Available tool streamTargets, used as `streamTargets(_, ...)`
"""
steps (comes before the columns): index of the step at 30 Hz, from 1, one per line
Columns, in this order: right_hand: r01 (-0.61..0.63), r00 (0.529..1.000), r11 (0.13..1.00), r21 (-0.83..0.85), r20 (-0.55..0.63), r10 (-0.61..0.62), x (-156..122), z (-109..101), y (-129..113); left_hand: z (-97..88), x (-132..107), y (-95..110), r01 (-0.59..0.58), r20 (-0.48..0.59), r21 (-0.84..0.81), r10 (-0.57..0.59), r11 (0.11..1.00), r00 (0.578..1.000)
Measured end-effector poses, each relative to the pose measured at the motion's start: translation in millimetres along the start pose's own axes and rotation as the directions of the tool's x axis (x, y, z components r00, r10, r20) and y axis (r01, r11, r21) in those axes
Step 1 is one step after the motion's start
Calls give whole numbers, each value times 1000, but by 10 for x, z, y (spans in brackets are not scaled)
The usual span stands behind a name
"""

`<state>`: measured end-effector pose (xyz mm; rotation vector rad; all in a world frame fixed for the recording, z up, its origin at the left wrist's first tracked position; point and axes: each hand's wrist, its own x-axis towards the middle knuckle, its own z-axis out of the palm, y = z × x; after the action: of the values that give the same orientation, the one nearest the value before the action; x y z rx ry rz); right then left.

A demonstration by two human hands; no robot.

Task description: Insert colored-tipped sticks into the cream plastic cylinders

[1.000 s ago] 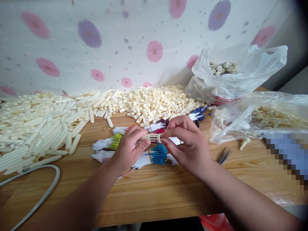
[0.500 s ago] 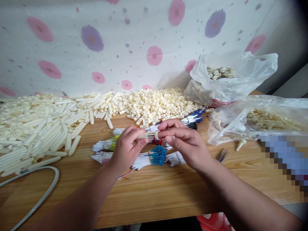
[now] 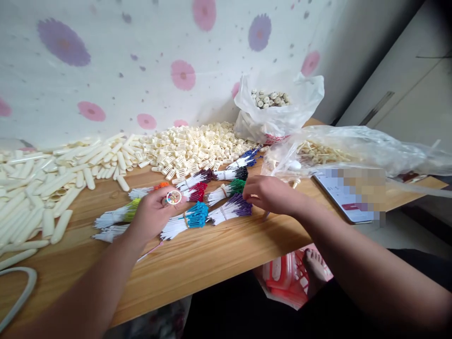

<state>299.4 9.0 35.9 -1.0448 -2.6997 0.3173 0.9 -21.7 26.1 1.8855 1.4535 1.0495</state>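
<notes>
My left hand [image 3: 151, 212] is closed around a cream pen barrel [image 3: 173, 197], its round end turned up towards me with small coloured bits inside the ring. To the right, my right hand [image 3: 270, 194] is bent down at the table beside the purple-ended bundle, fingers curled together; what they hold, if anything, is hidden. A thin purplish stick [image 3: 266, 215] shows under that hand. Between and around the hands lie banded bundles of white pen refills: blue-ended [image 3: 196, 215], purple-ended [image 3: 240, 205], green-ended [image 3: 236, 188], red-ended [image 3: 197, 192], yellow-ended [image 3: 133, 207] and others.
Loose cream tubes [image 3: 60, 176] heap up on the left, with slotted cream sleeves [image 3: 197, 146] at the back. Plastic bags of parts [image 3: 278, 125] stand back right. A phone-like slab [image 3: 335, 193] lies at the right edge. A white cable [image 3: 21, 292] curves front left.
My view has swung right. My right hand has left the pen barrel and moved right, down to the table. My left hand still holds the barrel, now tipped with its end towards me.
</notes>
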Motion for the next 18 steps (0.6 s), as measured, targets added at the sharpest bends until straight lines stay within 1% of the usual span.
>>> streamTargets(1,3,1000,1000,-22,-19,-3,11,43,1,22,-5,68,-2,13,13,2,1000,1000)
streamTargets(2,13,1000,999,-32,-25,-13,26,79,2,46,-10,137,-3,50,32,1,999,999)
streamTargets(3,26,999,999,-34,-21,-27,41,106,5,73,-15,207,-5,102,50,0,999,995)
streamTargets(6,46,999,999,-23,-10,-47,52,158,21,186,-18,400,-3,263,49,-10,999,965)
streamTargets(9,49,998,997,-60,-33,-51,23,195,22,379,1,546,18,324,2,-18,1000,946)
streamTargets(11,50,997,993,-105,-54,-56,8,224,8,537,17,599,37,334,-72,-11,997,943)
streamTargets(14,40,994,990,-135,-96,-53,7,277,-20,741,28,602,80,307,-153,-29,985,951)
streamTargets(16,37,991,990,-133,-126,-54,9,305,-26,822,32,567,85,292,-133,-42,987,956)
streamTargets(18,39,987,992,-121,-148,-57,-5,301,-5,859,37,520,77,288,-84,-50,993,956)
